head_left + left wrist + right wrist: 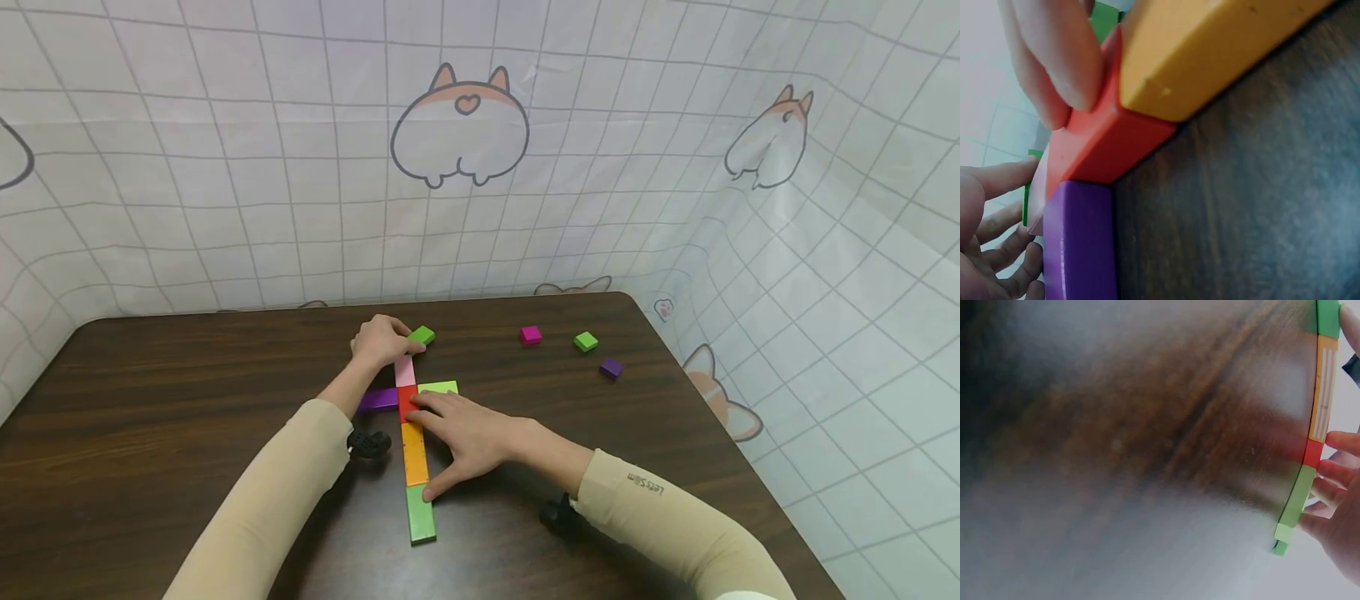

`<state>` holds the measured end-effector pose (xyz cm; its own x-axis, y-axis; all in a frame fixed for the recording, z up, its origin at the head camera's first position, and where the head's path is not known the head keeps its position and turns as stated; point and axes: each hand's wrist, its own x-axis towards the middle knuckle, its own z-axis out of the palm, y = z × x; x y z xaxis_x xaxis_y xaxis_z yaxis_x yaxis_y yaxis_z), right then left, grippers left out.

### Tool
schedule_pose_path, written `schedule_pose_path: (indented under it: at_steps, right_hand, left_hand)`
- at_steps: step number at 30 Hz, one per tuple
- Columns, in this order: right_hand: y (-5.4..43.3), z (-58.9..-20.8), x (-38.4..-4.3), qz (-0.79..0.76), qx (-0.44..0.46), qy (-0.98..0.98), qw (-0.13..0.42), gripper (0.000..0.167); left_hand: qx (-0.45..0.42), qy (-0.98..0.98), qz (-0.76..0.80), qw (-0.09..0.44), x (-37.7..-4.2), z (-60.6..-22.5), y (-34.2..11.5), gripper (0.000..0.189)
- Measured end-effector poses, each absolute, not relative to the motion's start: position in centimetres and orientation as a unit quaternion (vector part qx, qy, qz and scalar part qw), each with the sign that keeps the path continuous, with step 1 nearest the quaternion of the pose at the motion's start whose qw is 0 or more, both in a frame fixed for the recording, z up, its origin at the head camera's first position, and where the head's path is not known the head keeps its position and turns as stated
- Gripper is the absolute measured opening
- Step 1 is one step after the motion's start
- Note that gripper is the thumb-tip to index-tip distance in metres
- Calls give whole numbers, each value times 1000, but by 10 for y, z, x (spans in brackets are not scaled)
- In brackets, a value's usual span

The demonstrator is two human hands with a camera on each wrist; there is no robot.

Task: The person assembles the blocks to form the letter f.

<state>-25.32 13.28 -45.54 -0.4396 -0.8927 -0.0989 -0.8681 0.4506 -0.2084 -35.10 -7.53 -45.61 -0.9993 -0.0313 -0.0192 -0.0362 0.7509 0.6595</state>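
Near green block (421,517) abuts orange block (414,454) on table (150,450).

Wrinkled white sheeting printed with a grey grid (300,167) is hanging across the top of the frame and turning a corner at the right, enclosing what is looking like a curtained-off nook, though one cannot tell whether in a home or a studio. An orange-and-white cartoon corgi rear (459,133) is decorating it at upper centre, while a dark brown wood-grain table (165,433) is filling the lower half.
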Motion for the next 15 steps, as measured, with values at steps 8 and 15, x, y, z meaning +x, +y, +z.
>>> schedule_pose_path:
  at_steps: [8, 15]
  right_hand:
    - [134, -456, -253, -64, -518, 847, 98, 107]
    - [135, -457, -252, -59, -522, 845, 96, 107]
  left_hand:
    - [-9, 938, 346, 8, -349, -456, -74, 44]
    - [-5, 938, 346, 7, -348, -458, -76, 40]
